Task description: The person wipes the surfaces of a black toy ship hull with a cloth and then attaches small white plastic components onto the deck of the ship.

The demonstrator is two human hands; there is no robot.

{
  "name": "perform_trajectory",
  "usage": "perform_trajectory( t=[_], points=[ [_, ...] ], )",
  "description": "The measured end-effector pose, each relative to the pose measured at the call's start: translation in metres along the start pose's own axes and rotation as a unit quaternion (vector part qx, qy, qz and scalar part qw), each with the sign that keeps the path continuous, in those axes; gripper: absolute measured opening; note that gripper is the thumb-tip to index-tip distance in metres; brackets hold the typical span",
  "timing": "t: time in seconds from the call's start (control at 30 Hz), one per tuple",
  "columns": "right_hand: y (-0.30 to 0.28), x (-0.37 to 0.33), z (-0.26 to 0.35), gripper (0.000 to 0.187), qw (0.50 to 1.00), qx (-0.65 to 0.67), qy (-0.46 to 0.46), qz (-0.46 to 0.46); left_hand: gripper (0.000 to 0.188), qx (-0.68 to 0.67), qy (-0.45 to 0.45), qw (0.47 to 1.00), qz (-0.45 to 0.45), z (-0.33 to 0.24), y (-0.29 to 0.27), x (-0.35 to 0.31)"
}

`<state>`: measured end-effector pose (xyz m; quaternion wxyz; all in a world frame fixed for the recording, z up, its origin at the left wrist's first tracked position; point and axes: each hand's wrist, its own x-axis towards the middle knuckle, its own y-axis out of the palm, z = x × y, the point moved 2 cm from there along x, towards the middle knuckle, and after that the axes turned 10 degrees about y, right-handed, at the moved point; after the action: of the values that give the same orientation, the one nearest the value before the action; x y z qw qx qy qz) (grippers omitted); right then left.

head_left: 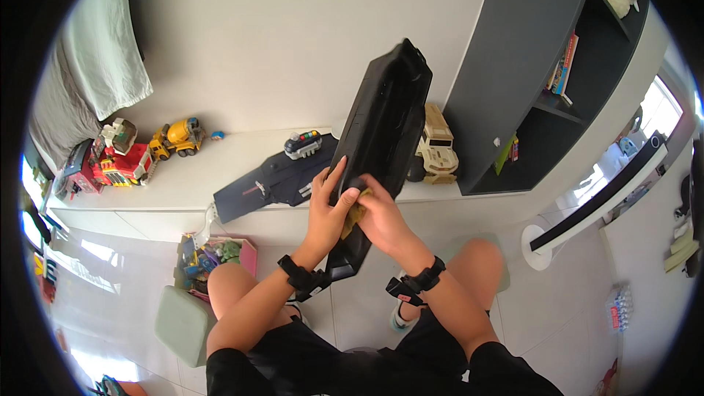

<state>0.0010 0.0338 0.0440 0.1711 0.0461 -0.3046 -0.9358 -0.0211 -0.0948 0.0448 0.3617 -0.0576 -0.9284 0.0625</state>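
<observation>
The long, black, hollow plastic shell (pixel 385 114) is held at a tilt between the person's knees and the white ledge (pixel 220 150), its upper end leaning right. The left hand (pixel 323 209) grips its left edge, fingers extended close together along the side, thumb laid across the front. The right hand (pixel 383 221) presses a crumpled, yellow cloth (pixel 353 220) against the shell, fingers curled over it; individual fingertips cannot be told. Behind, a flat, dark, angular toy panel (pixel 257 187) and a beige, blocky toy vehicle (pixel 438 152) rest on the ledge.
</observation>
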Motion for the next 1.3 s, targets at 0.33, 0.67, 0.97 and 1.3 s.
perform_trajectory(
  t=[0.33, 0.67, 0.97, 1.3],
  points=[
    [-0.041, -0.019, 0.142, 0.028, 0.973, 0.083, -0.180, -0.117, 0.082, 0.235, 0.043, 0.963, 0.122, -0.041, 0.020, -0.031],
    [-0.042, -0.041, 0.043, 0.047, 0.980, 0.066, -0.104, -0.159, 0.084, 0.394, 0.149, 0.897, 0.131, -0.059, 0.011, -0.022],
    [-0.020, -0.051, -0.013, 0.036, 0.990, 0.038, -0.010, -0.136, 0.081, 0.405, 0.153, 0.889, 0.146, -0.053, 0.007, -0.021],
    [-0.074, -0.081, 0.036, 0.032, 0.984, 0.052, -0.087, -0.145, 0.087, 0.096, 0.066, 0.981, 0.156, -0.046, -0.030, -0.001]
  ],
)
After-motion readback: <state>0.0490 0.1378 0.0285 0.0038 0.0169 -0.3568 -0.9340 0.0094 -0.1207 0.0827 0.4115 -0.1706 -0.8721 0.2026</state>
